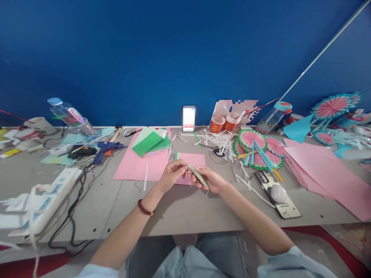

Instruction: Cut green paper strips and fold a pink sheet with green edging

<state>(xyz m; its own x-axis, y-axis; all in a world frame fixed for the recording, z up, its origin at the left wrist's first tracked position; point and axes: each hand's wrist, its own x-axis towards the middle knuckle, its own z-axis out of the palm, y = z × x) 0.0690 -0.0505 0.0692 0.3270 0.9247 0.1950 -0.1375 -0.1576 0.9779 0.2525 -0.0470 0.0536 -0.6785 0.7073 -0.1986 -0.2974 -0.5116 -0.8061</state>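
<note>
A narrow pale green paper strip [198,176] slants between my two hands above the table's front half. My left hand [173,174] pinches its upper end between thumb and fingers. Lower along the strip, my right hand [211,180] has its fingers closed round it. Whether the strip is folded or several layers thick, I cannot tell. Beneath both hands lies a pink sheet [193,159] with a green band on its left edge; my fingers cover part of it. A loose white paper strip [146,177] rests left of my left hand.
Green papers [150,143] lie on a larger pink sheet [124,166]. Left are a blue glue gun [106,150], power strip [55,193] and bottle [69,114]. Scissors [219,153], watermelon paper fans [253,144], red cups [217,124] and a phone [290,208] are right.
</note>
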